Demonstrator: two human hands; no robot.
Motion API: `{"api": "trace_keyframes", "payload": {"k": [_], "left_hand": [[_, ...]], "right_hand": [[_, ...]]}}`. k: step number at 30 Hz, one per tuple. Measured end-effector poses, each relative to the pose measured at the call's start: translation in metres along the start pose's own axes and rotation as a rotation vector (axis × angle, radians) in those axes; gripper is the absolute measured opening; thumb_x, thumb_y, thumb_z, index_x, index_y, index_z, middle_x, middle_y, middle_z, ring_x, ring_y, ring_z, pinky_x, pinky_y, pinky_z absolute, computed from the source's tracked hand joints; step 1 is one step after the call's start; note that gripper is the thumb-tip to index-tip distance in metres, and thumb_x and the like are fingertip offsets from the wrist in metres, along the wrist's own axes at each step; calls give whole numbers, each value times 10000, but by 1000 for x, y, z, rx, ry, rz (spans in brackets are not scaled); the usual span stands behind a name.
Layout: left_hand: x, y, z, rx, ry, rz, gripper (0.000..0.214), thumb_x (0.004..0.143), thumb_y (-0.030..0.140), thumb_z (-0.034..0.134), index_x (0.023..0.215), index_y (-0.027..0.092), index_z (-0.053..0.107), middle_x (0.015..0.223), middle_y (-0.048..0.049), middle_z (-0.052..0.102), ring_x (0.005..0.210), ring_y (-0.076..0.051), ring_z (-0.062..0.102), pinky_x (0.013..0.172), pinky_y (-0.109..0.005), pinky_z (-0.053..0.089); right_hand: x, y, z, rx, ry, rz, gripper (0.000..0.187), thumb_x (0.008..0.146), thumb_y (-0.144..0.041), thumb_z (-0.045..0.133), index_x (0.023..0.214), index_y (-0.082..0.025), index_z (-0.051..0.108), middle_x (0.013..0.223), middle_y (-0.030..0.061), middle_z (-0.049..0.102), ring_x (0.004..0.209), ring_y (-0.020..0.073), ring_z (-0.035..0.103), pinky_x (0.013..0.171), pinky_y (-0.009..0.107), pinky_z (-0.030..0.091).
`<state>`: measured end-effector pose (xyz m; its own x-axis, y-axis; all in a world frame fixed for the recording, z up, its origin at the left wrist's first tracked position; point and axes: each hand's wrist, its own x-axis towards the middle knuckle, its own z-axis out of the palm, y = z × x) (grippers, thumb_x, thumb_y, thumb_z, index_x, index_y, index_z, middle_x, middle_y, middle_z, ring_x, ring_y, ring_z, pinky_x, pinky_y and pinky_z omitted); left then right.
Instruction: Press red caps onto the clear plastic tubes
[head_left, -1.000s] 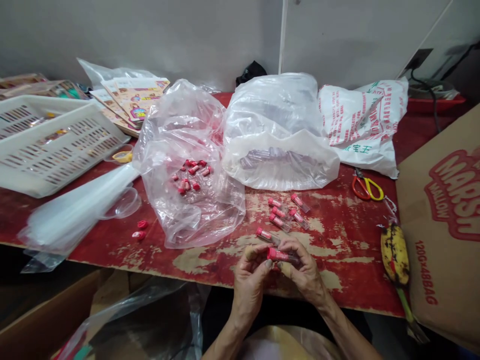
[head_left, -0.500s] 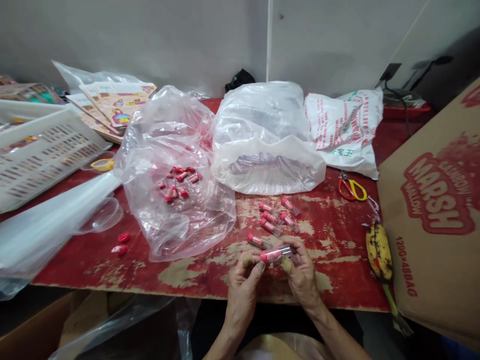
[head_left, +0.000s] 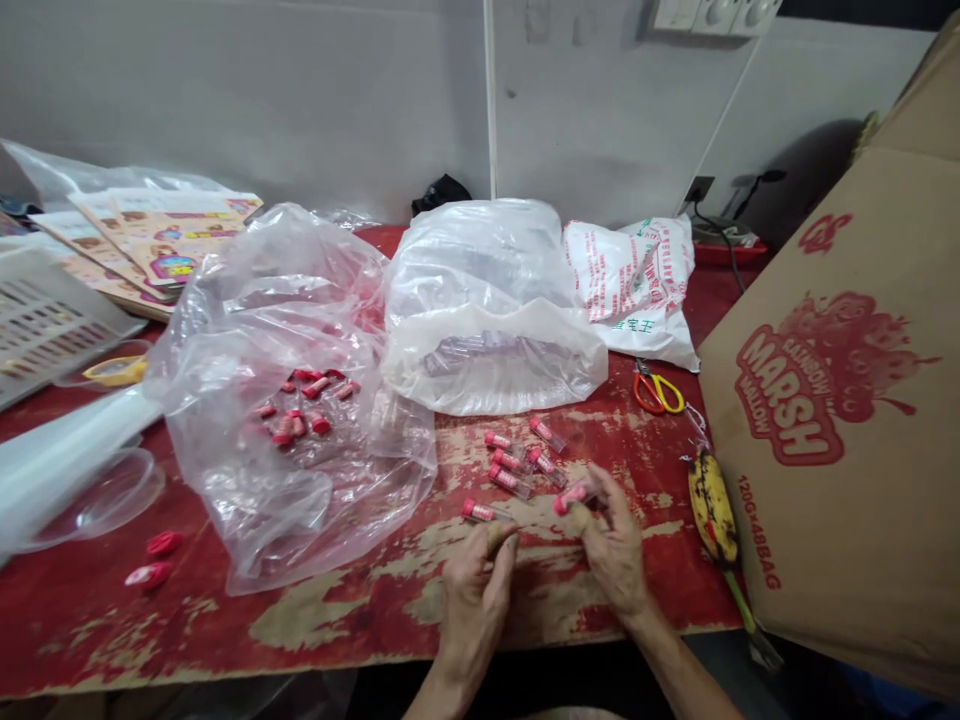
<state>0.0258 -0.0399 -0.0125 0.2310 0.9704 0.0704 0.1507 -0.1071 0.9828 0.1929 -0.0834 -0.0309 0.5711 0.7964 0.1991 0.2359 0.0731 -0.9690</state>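
Note:
A small clear tube with a red cap (head_left: 571, 496) is held between the fingers and thumb of my right hand (head_left: 611, 545), tilted just above the table. My left hand (head_left: 478, 580) has its thumb and fingers drawn together, with nothing showing in them. Right beyond its fingertips lies another red-capped tube (head_left: 480, 512). Several more such tubes (head_left: 512, 482) lie in a loose group past my hands. Red caps (head_left: 298, 425) rest in an open clear plastic bag (head_left: 360, 530) to the left. A white bag (head_left: 517, 375) beside it holds a heap of clear tubes (head_left: 499, 350).
At the right stand a large carton (head_left: 870, 540) and, beside it, a banana (head_left: 712, 505). Scissors (head_left: 660, 390) lie near a printed white bag (head_left: 637, 290). Two red pieces (head_left: 150, 574), a white basket (head_left: 45, 325) and printed cards (head_left: 172, 250) are at the left.
My hands have moved apart; the left has let go of the tube, and the right has carried it towards the loose group. The view has shifted to the right.

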Motion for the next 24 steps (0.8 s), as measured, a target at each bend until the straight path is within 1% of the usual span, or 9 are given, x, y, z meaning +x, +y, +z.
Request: {"api": "trace_keyframes", "payload": {"k": [3,6,8,11,14,18,20,22,24], "left_hand": [[18,-10,-13,301,193,365,170,808,238,591,934,217,703,927,-70,674,885,-199,632,805,-316,506],[44,-27,-25,460,294,505,185,843,217,545,972,196,676,950,-82,659,916,-203,618,860,-355,495],[61,-38,-32,519,321,538,181,869,218,513,963,187,663,922,-79,659,891,-199,618,847,-357,497],[74,-50,-41,593,357,571,176,884,217,494,957,181,650,886,-73,665,856,-195,616,806,-342,501],[75,-56,-46,634,397,585,162,882,199,494,948,179,641,870,-69,668,836,-188,617,787,-327,499],[70,-57,-46,625,406,585,152,876,195,496,937,180,635,875,-71,669,848,-185,621,800,-323,493],[68,-56,-46,619,407,553,158,879,207,489,936,184,634,877,-70,670,851,-185,621,802,-325,491],[67,-56,-46,611,417,516,166,881,219,481,937,191,635,879,-67,672,852,-186,623,806,-329,490],[67,-56,-47,600,417,492,175,880,226,478,939,192,638,882,-66,675,857,-190,626,810,-333,488]], "right_hand": [[22,17,-23,-279,149,-203,455,843,-282,604,1286,-260,504,1017,50,658,930,205,614,890,394,475],[35,35,-37,-447,14,-346,339,858,-247,553,1196,-249,575,971,59,666,913,222,611,888,425,463],[38,42,-40,-463,-17,-335,354,865,-242,535,1218,-244,554,962,57,666,891,216,615,860,414,475],[38,45,-41,-438,75,-275,420,865,-267,550,1280,-241,489,994,58,661,880,209,618,825,394,487],[37,45,-40,-479,-1,-279,380,859,-275,554,1237,-250,527,926,42,663,850,211,602,838,410,473],[39,46,-38,-423,91,-232,412,841,-297,584,1245,-254,515,967,50,646,886,213,589,859,413,468],[41,45,-37,-389,52,-200,373,819,-302,606,1187,-257,560,924,42,646,868,214,586,873,417,459],[43,42,-35,-285,-5,-102,373,793,-312,636,1156,-257,574,886,26,647,852,203,593,870,401,460],[44,36,-34,-45,19,60,457,779,-338,659,1208,-264,519,897,10,651,831,176,611,819,355,483]]}}
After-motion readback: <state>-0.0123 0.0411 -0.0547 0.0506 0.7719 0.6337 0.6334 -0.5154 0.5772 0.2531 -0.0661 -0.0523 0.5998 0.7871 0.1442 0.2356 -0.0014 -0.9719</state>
